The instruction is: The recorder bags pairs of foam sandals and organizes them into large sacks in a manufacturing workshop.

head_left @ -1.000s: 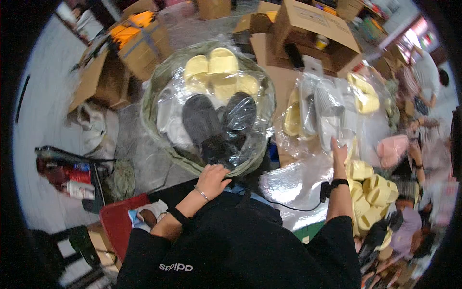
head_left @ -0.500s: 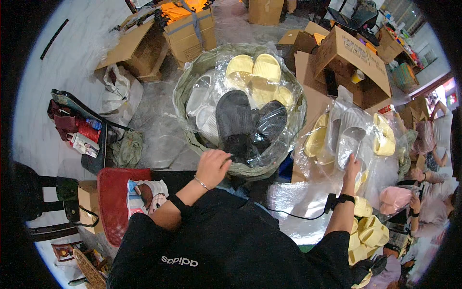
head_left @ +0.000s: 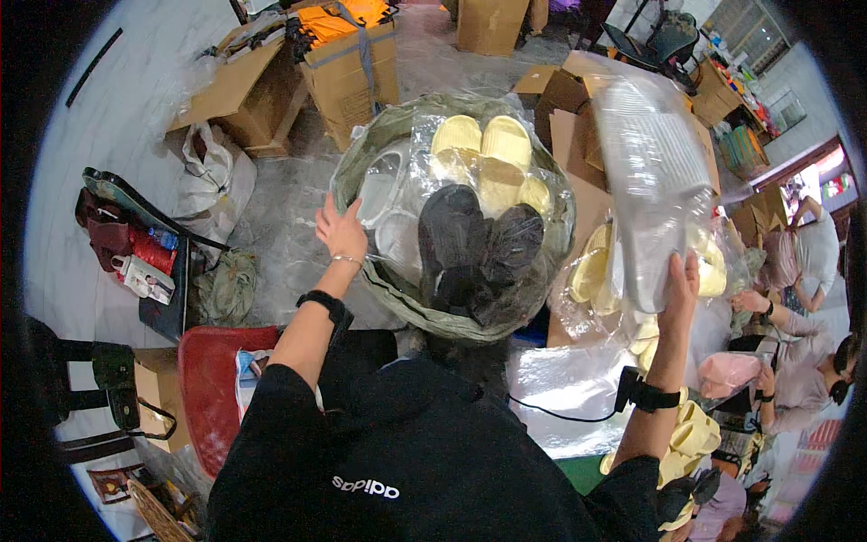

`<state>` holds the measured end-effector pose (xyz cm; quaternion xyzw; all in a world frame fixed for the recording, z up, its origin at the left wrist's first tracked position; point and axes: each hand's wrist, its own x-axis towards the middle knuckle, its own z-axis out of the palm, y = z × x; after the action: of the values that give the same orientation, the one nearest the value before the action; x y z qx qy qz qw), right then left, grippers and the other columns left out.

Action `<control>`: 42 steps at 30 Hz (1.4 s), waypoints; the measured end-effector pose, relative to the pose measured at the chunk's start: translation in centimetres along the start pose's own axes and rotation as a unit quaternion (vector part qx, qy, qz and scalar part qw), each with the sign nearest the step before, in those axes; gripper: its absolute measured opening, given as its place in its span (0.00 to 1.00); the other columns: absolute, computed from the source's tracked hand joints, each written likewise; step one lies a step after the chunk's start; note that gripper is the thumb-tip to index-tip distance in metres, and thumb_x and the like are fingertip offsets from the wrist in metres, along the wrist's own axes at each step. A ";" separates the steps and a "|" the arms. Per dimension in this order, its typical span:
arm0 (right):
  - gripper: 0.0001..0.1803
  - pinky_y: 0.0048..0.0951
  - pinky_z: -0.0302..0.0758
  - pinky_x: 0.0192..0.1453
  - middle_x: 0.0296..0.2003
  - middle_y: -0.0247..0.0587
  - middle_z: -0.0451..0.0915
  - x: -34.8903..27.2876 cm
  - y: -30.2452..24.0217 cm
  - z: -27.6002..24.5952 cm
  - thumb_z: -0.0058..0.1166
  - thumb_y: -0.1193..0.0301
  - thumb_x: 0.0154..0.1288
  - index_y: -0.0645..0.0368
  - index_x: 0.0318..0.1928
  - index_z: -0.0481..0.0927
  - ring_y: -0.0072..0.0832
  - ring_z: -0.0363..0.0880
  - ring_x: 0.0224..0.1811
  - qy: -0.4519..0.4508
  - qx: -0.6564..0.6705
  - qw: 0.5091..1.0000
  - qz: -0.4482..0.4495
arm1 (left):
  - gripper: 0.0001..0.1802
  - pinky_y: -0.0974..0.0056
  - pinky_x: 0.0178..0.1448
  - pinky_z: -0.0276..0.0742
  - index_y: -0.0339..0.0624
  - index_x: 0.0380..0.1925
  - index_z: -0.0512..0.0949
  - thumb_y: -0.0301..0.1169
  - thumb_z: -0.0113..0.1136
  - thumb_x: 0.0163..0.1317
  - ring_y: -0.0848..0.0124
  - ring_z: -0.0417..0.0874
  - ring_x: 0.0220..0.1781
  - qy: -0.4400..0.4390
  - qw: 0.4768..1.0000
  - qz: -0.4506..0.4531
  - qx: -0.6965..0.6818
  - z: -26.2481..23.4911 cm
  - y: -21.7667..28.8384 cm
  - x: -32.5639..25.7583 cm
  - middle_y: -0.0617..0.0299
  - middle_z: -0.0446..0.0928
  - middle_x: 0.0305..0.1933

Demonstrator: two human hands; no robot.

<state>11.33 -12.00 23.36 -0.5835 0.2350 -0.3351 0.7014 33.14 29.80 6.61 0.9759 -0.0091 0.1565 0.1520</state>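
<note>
Raised over the right side, a pair of grey slippers (head_left: 652, 172) in clear plastic is smeared by motion. My right hand (head_left: 682, 285) is closed around its lower end. My left hand (head_left: 343, 233) has its fingers spread at the left rim of a round green woven sack (head_left: 406, 303); whether it presses on the rim I cannot tell. Inside the sack lie bagged slippers: a yellow pair (head_left: 481, 149) at the back, black ones (head_left: 452, 235) in front, and pale grey ones (head_left: 384, 185) on the left. More bagged yellow slippers (head_left: 591, 262) lie below the raised pair.
Open cardboard boxes (head_left: 239, 99) stand at the back left, one with orange material (head_left: 348, 23). A red chair seat (head_left: 212, 388) is at my left. Beside my right arm are a silvery sheet (head_left: 564, 384) and loose yellow slippers (head_left: 694, 434). Other people (head_left: 795, 361) work at far right.
My right hand has lifted the grey slippers up off the bagged ones. My left hand has moved left and away from me, from the sack's near edge to its left rim, fingers spreading.
</note>
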 end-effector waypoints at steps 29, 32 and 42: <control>0.18 0.37 0.71 0.39 0.34 0.49 0.74 -8.5 17.2 28.7 0.51 0.65 0.50 0.59 0.41 0.71 0.40 0.75 0.35 -0.503 -0.482 0.709 -0.108 | 0.21 0.57 0.53 0.62 0.41 0.47 0.68 0.29 0.47 0.48 0.54 0.66 0.51 -0.066 0.987 0.082 -0.124 1.9 -6.7 2.8 0.47 0.68 0.47; 0.17 0.34 0.71 0.39 0.34 0.47 0.74 -5.9 12.4 24.0 0.52 0.66 0.50 0.59 0.41 0.72 0.38 0.75 0.34 -0.417 -0.341 0.831 -0.137 | 0.23 0.56 0.55 0.59 0.41 0.49 0.67 0.31 0.48 0.50 0.53 0.66 0.51 -0.109 0.982 0.029 -0.155 0.4 -4.9 2.7 0.46 0.68 0.47; 0.40 0.42 0.57 0.55 0.46 0.57 0.65 1.7 15.3 -12.9 0.58 0.52 0.40 0.67 0.50 0.63 0.45 0.63 0.50 0.338 -0.604 0.717 0.085 | 0.29 0.60 0.51 0.62 0.44 0.49 0.69 0.18 0.47 0.41 0.58 0.70 0.44 -0.086 0.988 0.042 -0.123 0.3 -5.4 0.4 0.51 0.72 0.43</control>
<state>6.18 -20.30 5.80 -0.7091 0.6572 -0.2356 0.0991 33.96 34.84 4.85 0.9584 -0.0827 0.0759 0.2625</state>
